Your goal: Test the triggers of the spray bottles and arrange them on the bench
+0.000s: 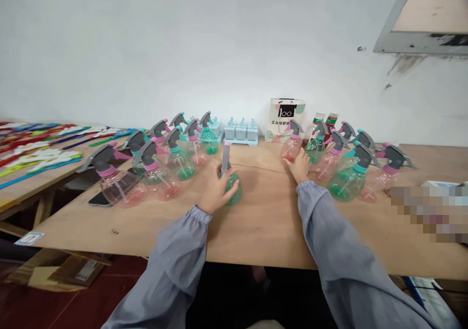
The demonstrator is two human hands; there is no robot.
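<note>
My left hand (219, 187) is wrapped around a green spray bottle (234, 192) with a grey and pink trigger head, upright at the middle of the table. Further back on the right, my right hand (300, 167) has its thumb and fingers on the sides of a clear pink spray bottle (290, 148), which also has a grey and pink head. Part of each bottle is hidden by the hand. To the left stand several pink and green spray bottles, the closest a pink one (122, 187). More stand to the right, among them a green bottle (345, 180).
Light blue ice-pop molds (240, 133) and a printed box (281, 107) stand along the wall. Two dark red bottles (331, 119) are beside the box. A phone (100, 200) lies under the left bottles. Colourful strips (47, 156) cover another table at left.
</note>
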